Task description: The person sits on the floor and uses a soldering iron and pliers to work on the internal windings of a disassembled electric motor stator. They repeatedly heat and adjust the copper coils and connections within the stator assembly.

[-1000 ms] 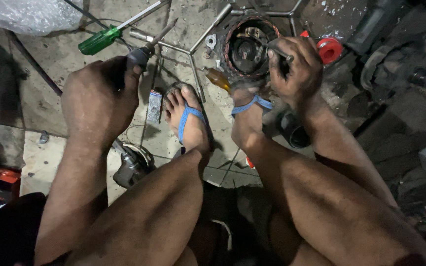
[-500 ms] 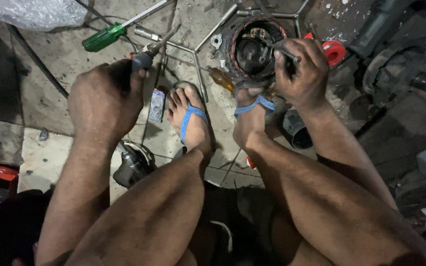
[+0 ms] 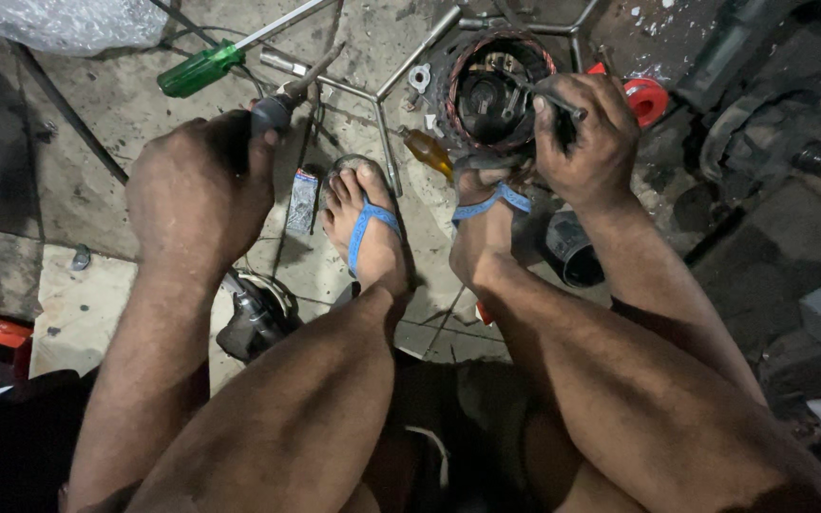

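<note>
Motor housing [image 3: 496, 90], a round dark shell ringed with reddish copper windings, lies on the concrete floor [image 3: 116, 123] at the upper middle of the frame, just above the toes of the foot in a blue-strapped sandal [image 3: 486, 214]. The right hand [image 3: 586, 142] rests on its right rim, fingers curled together and clamped on a thin metal rod [image 3: 548, 95] whose tip reaches into the housing. The left hand [image 3: 201, 190], left of centre, is closed in a fist round the dark handle of a tool [image 3: 282, 100] whose slim shaft points up and to the right, well apart from the housing.

As a judgement, the rod tip sits close to the windings, and a slip or hard pry could scrape their coating or nick a wire. The housing appears steadied only by a foot and one hand, so it may roll or tip under sideways force. The tool in the left fist points toward the bare toes of the other foot [image 3: 363, 204], which lie near enough to be jabbed.

What kind of tip either tool has cannot be made out. The inside of the housing is dark, and its lower rim is hidden behind the right hand and toes. A green-handled screwdriver [image 3: 201, 68] lies at the upper left, an amber-handled one [image 3: 427, 152] beside the housing, and a red ring [image 3: 645, 100] at its right; the plastic sheet [image 3: 59, 21] at the top left is cut off by the frame.
</note>
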A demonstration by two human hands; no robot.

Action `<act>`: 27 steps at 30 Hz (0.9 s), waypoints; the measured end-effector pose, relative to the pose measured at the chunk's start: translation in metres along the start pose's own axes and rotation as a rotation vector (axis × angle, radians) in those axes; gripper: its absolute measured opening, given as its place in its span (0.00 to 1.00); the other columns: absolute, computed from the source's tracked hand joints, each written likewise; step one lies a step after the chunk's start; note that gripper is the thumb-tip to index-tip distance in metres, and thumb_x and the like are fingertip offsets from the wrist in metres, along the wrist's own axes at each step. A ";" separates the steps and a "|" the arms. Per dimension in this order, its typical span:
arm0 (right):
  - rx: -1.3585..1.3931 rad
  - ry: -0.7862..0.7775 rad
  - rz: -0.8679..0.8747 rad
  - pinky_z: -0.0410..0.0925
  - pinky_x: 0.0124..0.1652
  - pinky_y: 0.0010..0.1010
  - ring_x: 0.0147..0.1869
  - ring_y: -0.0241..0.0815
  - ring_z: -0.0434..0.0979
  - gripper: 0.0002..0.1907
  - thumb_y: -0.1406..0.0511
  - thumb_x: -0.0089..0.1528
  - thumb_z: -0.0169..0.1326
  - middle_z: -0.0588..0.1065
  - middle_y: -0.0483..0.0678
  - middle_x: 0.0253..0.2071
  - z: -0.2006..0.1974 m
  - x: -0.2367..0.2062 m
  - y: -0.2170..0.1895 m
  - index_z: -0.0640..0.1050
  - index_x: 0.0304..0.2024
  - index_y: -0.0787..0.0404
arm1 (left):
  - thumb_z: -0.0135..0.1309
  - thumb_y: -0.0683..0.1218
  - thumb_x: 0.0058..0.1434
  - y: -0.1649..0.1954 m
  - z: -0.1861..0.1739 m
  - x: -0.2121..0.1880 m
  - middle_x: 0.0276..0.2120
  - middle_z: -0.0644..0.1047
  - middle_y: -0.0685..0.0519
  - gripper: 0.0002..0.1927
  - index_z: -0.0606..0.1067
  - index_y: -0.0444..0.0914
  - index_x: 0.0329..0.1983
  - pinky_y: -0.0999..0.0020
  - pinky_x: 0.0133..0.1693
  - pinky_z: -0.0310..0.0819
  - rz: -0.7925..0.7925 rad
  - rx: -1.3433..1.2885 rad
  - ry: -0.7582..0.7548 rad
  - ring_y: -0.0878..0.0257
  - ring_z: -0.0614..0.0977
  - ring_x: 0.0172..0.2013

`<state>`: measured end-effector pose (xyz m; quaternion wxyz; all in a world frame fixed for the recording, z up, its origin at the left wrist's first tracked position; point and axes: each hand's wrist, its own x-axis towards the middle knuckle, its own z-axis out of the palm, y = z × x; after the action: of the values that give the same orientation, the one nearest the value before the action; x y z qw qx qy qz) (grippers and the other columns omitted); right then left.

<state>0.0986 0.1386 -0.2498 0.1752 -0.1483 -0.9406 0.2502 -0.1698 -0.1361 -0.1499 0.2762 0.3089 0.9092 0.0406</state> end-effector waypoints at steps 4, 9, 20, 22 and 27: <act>-0.001 0.012 -0.035 0.72 0.52 0.40 0.54 0.50 0.79 0.11 0.72 0.73 0.60 0.78 0.52 0.50 0.000 0.001 0.001 0.73 0.56 0.64 | 0.54 0.58 0.72 -0.002 0.003 0.000 0.28 0.80 0.42 0.17 0.83 0.43 0.50 0.49 0.32 0.77 0.041 0.049 0.015 0.45 0.83 0.29; 0.000 0.001 -0.041 0.72 0.51 0.38 0.53 0.49 0.79 0.11 0.72 0.73 0.60 0.77 0.53 0.49 0.001 0.001 0.004 0.73 0.55 0.65 | 0.54 0.59 0.71 -0.003 0.006 0.001 0.31 0.81 0.43 0.19 0.82 0.43 0.53 0.50 0.33 0.77 -0.035 0.018 -0.020 0.46 0.84 0.28; -0.027 -0.021 -0.010 0.72 0.51 0.39 0.53 0.49 0.79 0.10 0.70 0.73 0.60 0.77 0.52 0.49 -0.001 0.001 -0.001 0.74 0.54 0.64 | 0.64 0.55 0.63 -0.004 0.005 0.009 0.35 0.80 0.42 0.18 0.82 0.42 0.52 0.49 0.37 0.76 0.054 -0.003 0.035 0.46 0.83 0.33; -0.020 -0.031 0.008 0.72 0.51 0.39 0.53 0.49 0.79 0.10 0.70 0.73 0.60 0.78 0.53 0.48 -0.002 0.002 -0.002 0.74 0.54 0.65 | 0.67 0.54 0.60 -0.006 0.004 0.016 0.36 0.80 0.40 0.21 0.82 0.42 0.54 0.47 0.38 0.75 0.112 0.032 0.102 0.44 0.83 0.35; 0.122 0.029 0.032 0.74 0.56 0.38 0.57 0.49 0.81 0.08 0.71 0.75 0.59 0.79 0.53 0.51 -0.001 -0.003 -0.003 0.74 0.54 0.64 | 0.66 0.51 0.62 -0.012 0.009 0.039 0.36 0.80 0.40 0.17 0.83 0.40 0.51 0.47 0.38 0.74 0.287 0.059 0.234 0.42 0.82 0.36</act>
<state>0.1008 0.1360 -0.2480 0.1937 -0.1559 -0.9184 0.3078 -0.1971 -0.1245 -0.1788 0.1508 0.4366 0.8825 0.0886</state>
